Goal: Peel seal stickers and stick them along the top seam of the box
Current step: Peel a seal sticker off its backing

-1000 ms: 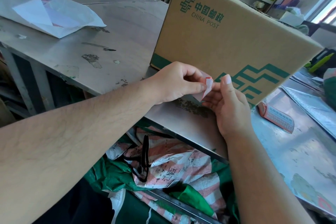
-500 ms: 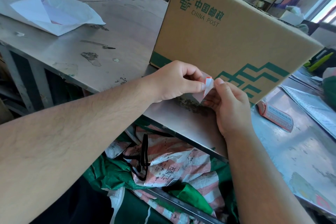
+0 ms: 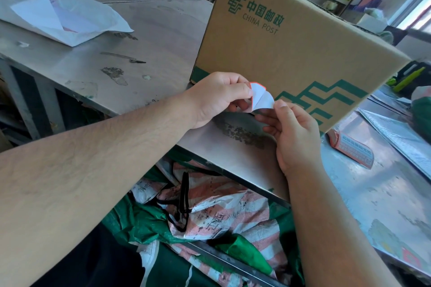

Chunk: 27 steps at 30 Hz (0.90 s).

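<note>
The seal sticker [image 3: 262, 98] is held clear of the steel table [image 3: 151, 37], low before the near face of the China Post carton [image 3: 291, 49]; the carton's top seam is out of view. The left hand [image 3: 219, 98] pinches the red-edged leaf. The right hand [image 3: 293, 133] pinches the white backing at the sticker's four o'clock. The spread suggests peeling under way. A red-and-white printed strip [image 3: 349, 149], probably spare seals, lies at the right hand's three o'clock.

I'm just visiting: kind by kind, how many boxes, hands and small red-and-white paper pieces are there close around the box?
cardboard box: 1
hands: 2 (left hand, right hand)
seal sticker, pinched between both hands: 1
red-printed strip lying by the box: 1
Total: 5
</note>
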Available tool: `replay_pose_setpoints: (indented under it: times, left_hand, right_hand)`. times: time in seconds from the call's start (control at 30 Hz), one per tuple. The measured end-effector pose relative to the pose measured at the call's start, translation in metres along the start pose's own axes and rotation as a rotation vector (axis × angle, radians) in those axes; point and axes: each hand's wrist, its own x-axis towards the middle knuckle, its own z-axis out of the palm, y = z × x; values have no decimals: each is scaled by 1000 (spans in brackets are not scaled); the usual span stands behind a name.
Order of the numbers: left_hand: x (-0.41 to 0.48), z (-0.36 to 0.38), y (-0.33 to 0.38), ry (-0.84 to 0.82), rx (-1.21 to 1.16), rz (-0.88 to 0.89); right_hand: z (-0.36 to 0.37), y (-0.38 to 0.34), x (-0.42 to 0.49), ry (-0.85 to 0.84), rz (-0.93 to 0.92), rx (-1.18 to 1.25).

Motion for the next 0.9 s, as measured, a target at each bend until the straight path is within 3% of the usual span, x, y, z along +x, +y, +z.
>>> replay_pose_setpoints:
  times: [0.4, 0.53, 0.73, 0.9]
  left_hand:
    - [-1, 2, -8, -47, 275, 59]
    - [-1, 3, -6, 4, 330, 77]
    - [8, -3, -7, 176, 14, -20]
    - [11, -5, -8, 256, -48, -43]
  right_hand:
    - [-3, 0, -2, -61, -69, -64]
    - [-3, 3, 2, -30, -36, -48]
    - [-3, 4, 4, 77, 29, 41]
    - [-2, 3, 3, 42, 34, 45]
